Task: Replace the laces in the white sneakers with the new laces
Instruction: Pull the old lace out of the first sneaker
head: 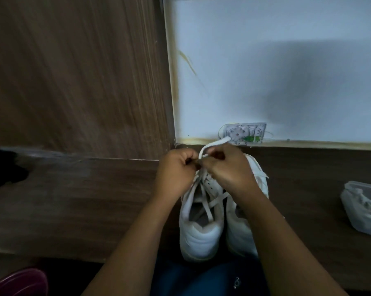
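Left hand (176, 168), right hand (230, 168) (fingers (215, 155) curled)

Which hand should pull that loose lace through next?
Probably the right hand: the free end of the lace loops up from its fingers. The left hand pinches the lace low over the sneaker, so it can hold things steady.

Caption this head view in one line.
Left hand and right hand pinch a white lace over the left sneaker; right sneaker beside it, plastic bag farther right on the desk.
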The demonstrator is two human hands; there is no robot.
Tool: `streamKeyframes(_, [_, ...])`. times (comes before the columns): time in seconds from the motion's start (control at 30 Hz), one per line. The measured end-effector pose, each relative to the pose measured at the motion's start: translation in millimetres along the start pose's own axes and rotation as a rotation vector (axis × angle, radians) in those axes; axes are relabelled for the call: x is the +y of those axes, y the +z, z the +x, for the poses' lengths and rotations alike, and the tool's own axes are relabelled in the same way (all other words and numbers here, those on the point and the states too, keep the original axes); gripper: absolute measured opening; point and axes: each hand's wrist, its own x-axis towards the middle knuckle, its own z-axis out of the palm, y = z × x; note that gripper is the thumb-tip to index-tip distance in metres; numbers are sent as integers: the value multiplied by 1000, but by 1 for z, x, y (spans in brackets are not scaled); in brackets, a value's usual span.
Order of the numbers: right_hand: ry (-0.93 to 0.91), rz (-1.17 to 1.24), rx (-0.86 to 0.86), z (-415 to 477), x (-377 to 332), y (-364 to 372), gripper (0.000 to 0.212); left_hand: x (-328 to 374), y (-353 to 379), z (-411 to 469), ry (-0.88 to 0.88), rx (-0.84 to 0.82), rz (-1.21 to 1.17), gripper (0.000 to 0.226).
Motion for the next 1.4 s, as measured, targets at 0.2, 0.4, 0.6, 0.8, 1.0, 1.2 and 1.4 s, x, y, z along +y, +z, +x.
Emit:
streamKeyframes(0.2, [-155,-349,-194,-7,-4,-1,5,15,5,1,-18,26,-270,19])
streamKeyframes(0.4, [35,-30,-56,0,5,6,12,6,2,-3,-197,-188,-159,22])
streamKeyframes(0.6, [79,381,153,1,-1,6,25,-8,-6,-10,-197,-297,14,27])
streamKeyframes(0.8, [195,793,553,9,-5,-13,12,-10,-5,-12,-286,-263,18,23])
streamKeyframes(1.0, [138,-467,93,7,23,-13,28,-6,0,-12,-205,-283,101,20])
streamKeyframes(1.2, [18,-567,127,2,11,-5,22,-1,4,-16,-269,-173,-129,25])
streamKeyframes(1.4, [-144,-558,-125,1,12,-6,19,1,-9,-10,-372,-189,-444,20])
